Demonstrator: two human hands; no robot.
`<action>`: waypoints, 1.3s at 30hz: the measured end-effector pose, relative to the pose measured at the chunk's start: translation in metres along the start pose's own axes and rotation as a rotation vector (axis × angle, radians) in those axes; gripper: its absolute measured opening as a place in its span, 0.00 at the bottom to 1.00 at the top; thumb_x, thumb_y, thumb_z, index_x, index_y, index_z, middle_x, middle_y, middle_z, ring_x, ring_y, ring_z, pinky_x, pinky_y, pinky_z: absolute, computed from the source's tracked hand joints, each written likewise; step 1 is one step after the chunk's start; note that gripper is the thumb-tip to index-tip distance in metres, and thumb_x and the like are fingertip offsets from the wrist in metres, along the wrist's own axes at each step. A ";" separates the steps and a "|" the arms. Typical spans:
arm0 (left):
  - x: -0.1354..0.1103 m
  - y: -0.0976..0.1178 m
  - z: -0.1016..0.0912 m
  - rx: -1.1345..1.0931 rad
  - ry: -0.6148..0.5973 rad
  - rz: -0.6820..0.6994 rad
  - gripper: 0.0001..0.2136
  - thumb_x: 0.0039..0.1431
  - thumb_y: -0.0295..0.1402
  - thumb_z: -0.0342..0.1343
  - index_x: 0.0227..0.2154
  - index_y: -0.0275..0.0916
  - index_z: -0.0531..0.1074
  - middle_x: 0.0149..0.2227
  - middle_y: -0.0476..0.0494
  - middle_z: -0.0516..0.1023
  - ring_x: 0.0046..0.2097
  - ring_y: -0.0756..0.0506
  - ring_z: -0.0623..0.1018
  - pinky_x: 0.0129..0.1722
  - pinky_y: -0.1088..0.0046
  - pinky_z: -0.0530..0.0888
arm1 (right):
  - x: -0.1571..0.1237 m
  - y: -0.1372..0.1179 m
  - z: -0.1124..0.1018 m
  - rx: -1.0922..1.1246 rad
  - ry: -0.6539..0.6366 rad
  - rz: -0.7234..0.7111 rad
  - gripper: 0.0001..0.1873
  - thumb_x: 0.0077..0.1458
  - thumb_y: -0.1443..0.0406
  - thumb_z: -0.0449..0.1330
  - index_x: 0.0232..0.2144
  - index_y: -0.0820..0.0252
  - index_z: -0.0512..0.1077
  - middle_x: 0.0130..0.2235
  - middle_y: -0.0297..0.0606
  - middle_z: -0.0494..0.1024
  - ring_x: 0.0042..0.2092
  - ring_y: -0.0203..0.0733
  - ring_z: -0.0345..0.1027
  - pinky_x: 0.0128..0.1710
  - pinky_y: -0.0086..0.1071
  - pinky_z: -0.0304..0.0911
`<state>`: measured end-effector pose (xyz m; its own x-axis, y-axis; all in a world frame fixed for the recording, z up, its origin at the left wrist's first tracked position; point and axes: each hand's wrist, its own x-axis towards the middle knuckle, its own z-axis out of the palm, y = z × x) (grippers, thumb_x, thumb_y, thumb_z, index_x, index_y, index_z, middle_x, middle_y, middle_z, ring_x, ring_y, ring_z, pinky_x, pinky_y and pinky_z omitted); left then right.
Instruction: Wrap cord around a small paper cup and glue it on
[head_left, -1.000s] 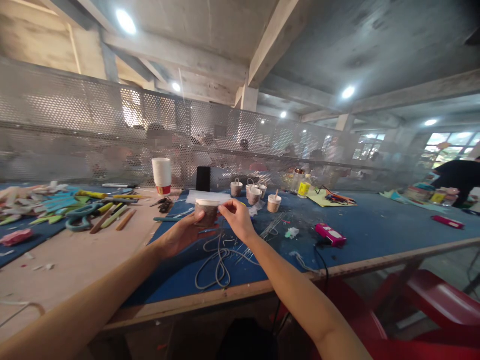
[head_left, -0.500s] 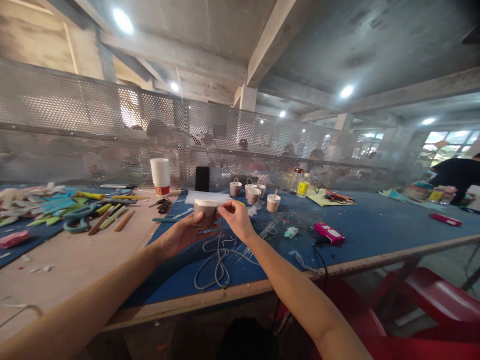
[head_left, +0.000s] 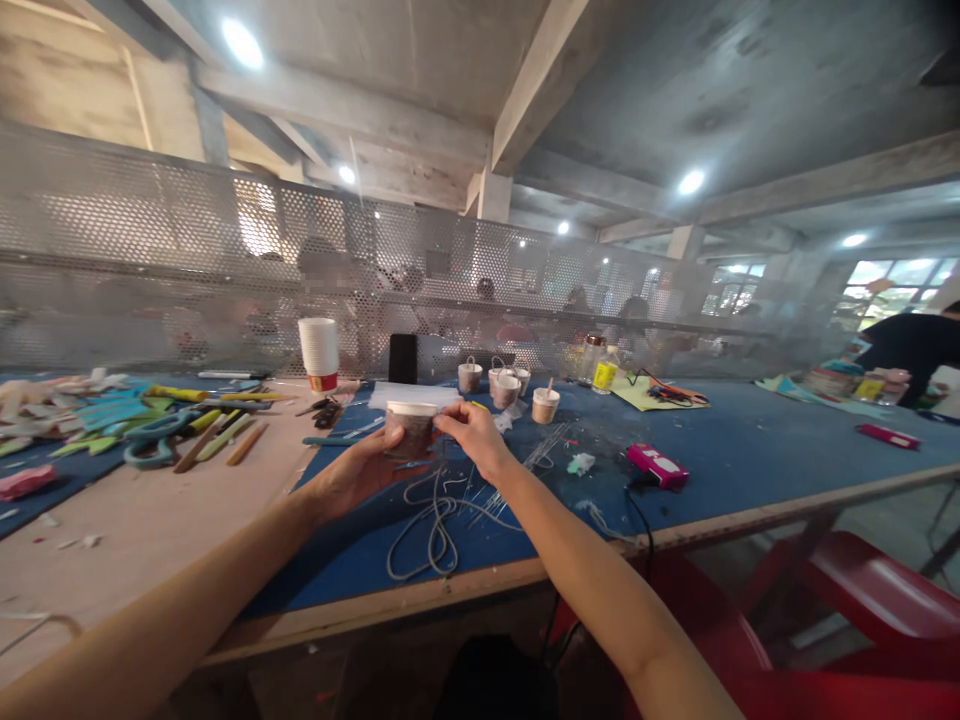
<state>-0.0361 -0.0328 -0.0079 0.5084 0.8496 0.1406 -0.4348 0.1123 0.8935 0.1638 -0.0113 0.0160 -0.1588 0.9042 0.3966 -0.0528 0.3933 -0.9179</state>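
Note:
A small brown cup [head_left: 409, 430] with a white rim is held above the blue table covering. My left hand [head_left: 367, 455] is wrapped round it from the left, thumb on the near side. At its right side, the fingers of my right hand [head_left: 469, 428] are pinched together close to the rim; what they hold, if anything, is too small to make out. Beneath both hands a grey cord [head_left: 435, 535] lies in loops. Similar small cups with loop handles [head_left: 470, 376] stand behind to the right, and another cup [head_left: 545, 406] has a stick in it.
A stack of white paper cups [head_left: 319, 352] and a black phone [head_left: 403, 358] stand near the perforated metal screen [head_left: 450, 270]. Scissors [head_left: 150, 440] and wooden-handled tools lie left. To the right are a yellow-labelled bottle [head_left: 604, 373], a magenta box [head_left: 656, 466] and red stools [head_left: 885, 590].
The view has shifted very slightly. Both hands keep the same hold at the cup, with no other clear movement.

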 end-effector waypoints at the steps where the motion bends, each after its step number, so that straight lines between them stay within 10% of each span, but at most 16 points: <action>1: 0.000 0.000 0.001 0.002 0.002 -0.002 0.17 0.64 0.37 0.59 0.54 0.40 0.78 0.53 0.37 0.81 0.53 0.36 0.80 0.57 0.55 0.73 | 0.001 0.000 0.000 0.016 -0.006 0.014 0.08 0.47 0.61 0.66 0.26 0.59 0.74 0.26 0.32 0.78 0.32 0.38 0.72 0.37 0.32 0.66; 39: 0.001 -0.001 0.024 0.234 0.213 0.101 0.21 0.50 0.31 0.71 0.48 0.36 0.77 0.48 0.36 0.82 0.48 0.38 0.81 0.49 0.62 0.76 | -0.006 0.005 0.007 -0.072 -0.008 -0.064 0.09 0.52 0.60 0.64 0.26 0.58 0.72 0.25 0.33 0.77 0.30 0.40 0.73 0.36 0.32 0.66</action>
<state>-0.0174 -0.0447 0.0011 0.2943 0.9417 0.1631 -0.2799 -0.0783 0.9568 0.1572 -0.0160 0.0090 -0.1648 0.8757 0.4538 0.0074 0.4612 -0.8873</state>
